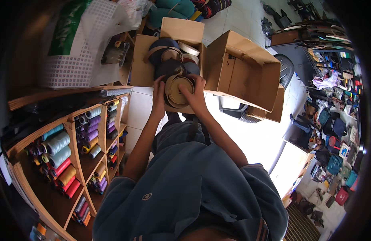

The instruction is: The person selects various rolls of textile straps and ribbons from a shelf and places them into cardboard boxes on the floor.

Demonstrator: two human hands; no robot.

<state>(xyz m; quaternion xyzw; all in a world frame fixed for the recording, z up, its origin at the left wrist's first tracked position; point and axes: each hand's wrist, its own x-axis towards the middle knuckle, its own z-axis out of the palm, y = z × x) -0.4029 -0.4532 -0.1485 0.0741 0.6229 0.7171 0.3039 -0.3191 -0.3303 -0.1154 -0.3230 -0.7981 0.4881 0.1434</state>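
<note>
Tan webbing roll (pixel 180 91), brown cardboard box (pixel 237 70), multicolour thread spools (pixel 61 154).

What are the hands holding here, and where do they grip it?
Both the left hand and right hand grip a tan tape roll by its opposite outer edges.

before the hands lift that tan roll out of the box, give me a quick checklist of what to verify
1. Left hand on the tan webbing roll: ok, fingers at its left edge.
2. Right hand on the roll: ok, fingers over its right side.
3. Grip firm enough to lift: cannot tell, palms hidden.
4. Roll free of the dark rolls behind it: not ok, they press against it.
5. Cardboard box flaps open above: ok.
6. Empty box alongside clear of the hands: ok, though close to the right hand.
</note>
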